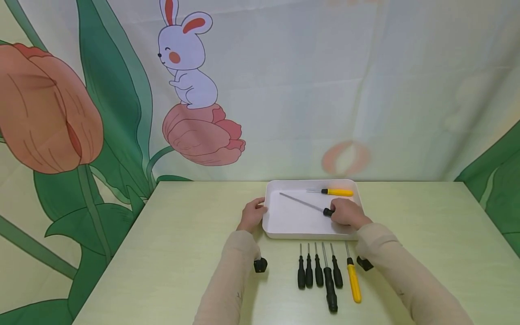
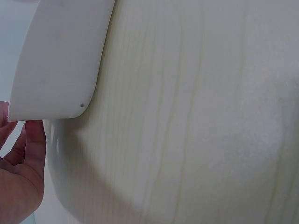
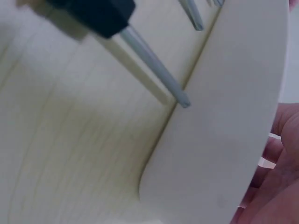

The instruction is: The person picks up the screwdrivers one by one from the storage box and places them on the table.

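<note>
A white tray [image 1: 280, 228] lies at the back of the table. My left hand [image 1: 252, 215] holds its left edge, thumb and fingers about the rim at a corner in the left wrist view. Over the tray's right part, my right hand [image 1: 346, 212] grips a long screwdriver [image 1: 302, 201] by its handle, most of which the hand hides. Its shaft slants up and left across the tray. Behind it, a yellow-handled screwdriver [image 1: 340, 192] lies in the tray, pointing left. In the right wrist view, the curled fingers show beyond the tray wall [image 3: 224, 102].
Before the tray several black-handled screwdrivers [image 1: 308, 273] lie in a row, tips toward it, one of them larger [image 1: 331, 291]. Another yellow-handled screwdriver [image 1: 354, 284] ends the row, near the right sleeve [image 1: 382, 243]. A printed cloth [image 1: 284, 90] hangs behind the table.
</note>
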Demonstrator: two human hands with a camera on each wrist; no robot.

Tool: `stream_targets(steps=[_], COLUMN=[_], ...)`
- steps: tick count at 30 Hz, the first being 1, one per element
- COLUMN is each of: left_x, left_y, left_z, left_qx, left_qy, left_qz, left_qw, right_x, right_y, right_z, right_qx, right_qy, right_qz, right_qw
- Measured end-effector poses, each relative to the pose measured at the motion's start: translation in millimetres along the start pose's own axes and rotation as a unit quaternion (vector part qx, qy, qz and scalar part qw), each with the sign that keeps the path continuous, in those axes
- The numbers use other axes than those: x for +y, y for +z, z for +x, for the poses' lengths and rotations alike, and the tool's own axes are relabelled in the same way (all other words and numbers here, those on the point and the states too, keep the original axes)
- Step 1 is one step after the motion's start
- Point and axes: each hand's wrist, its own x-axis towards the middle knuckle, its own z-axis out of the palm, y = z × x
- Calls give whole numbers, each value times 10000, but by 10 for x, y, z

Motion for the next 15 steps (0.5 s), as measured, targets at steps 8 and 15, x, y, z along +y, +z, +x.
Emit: stream_targets(steps=[8, 15], left_x=[-1, -3], left_y=[-7, -6], left_z=[-11, 4], left_qx=[-1, -6], left_qy=[-8, 4], left_qz=[18, -44], left_qw=[10000, 10000], right_x=[-5, -11], right_y=[-51, -71], right_z=[-19, -39], right_qx=[-474, -773], right_qy=[-18, 217], right_qz=[297, 915], right_qw=[9984, 9926])
